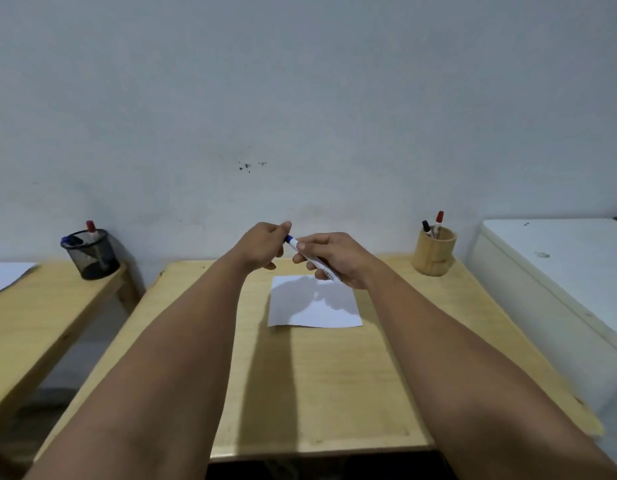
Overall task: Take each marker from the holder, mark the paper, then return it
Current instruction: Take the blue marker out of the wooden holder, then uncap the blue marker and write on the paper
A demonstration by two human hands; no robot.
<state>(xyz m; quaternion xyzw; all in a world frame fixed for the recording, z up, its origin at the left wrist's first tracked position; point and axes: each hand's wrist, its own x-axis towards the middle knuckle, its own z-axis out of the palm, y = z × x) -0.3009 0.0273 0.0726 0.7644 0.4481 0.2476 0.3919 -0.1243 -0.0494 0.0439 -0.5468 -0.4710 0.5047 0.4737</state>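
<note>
My right hand [338, 259] grips the white barrel of a blue marker [312, 259], held above the far edge of the white paper [314, 308]. My left hand [263, 247] pinches the marker's blue cap end between thumb and fingers. The wooden holder [434, 251] stands at the table's far right corner with a black marker [426, 227] and a red marker [438, 220] upright in it. The paper lies flat in the middle of the wooden table [320, 382], partly in the hands' shadow; no mark shows on it.
A second wooden table [33, 317] at the left carries a black mesh cup [91, 254] with a red and a blue marker and a sheet of paper [5, 275]. A white cabinet [556, 282] stands close on the right. The wall is just behind the tables.
</note>
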